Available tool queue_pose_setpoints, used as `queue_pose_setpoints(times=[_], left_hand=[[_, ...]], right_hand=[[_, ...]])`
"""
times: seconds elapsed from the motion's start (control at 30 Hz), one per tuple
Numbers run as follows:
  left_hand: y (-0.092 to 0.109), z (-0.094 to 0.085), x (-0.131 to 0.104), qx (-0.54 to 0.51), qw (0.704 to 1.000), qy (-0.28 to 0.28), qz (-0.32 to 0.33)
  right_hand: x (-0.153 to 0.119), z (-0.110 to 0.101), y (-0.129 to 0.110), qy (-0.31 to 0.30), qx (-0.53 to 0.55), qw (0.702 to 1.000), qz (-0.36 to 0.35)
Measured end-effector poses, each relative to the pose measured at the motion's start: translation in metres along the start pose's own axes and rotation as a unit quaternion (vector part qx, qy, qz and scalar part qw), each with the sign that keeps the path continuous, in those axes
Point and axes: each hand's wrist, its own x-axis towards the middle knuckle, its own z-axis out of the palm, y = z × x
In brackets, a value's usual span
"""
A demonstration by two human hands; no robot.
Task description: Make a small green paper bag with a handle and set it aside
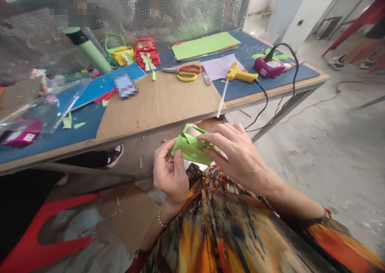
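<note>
A small light-green paper handbag (194, 148) with a looped strip handle is held in front of my lap, below the table edge. My left hand (171, 172) pinches its left end, thumb on the near face. From the right, my right hand (237, 154) closes its fingers and thumb around the bag's flap and right side; the fingertips are partly hidden by the paper. Finished-looking paper bags stand at the back of the table: a red one (146, 53), a yellow one (123, 55) and a green one (112, 44).
On the table lie a cardboard sheet (156, 104), scissors (188, 73), a yellow glue gun (242, 73) with a trailing cord, a purple power box (269, 67), green sheets (207, 44) and a green bottle (90, 50). A red stool (36, 225) stands lower left.
</note>
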Motion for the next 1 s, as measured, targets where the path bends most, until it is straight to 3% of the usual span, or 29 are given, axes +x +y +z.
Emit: queue_pose_setpoints(times=[0.5,0.8,1.0], left_hand=[[-0.0056,-0.0035,0.0074,-0.083,0.995,-0.039,0.039],[-0.0068,-0.0040,0.0051,-0.061,0.997,-0.034,0.019],[-0.0018,-0.0055,0.0072,-0.049,0.997,-0.048,0.030]], right_hand=[[0.0067,-0.0053,0.0100,-0.035,0.045,0.998,0.009],[0.0061,-0.0031,0.0065,-0.047,0.038,0.998,0.009],[0.0095,0.0015,0.0094,-0.023,0.020,1.000,-0.006]])
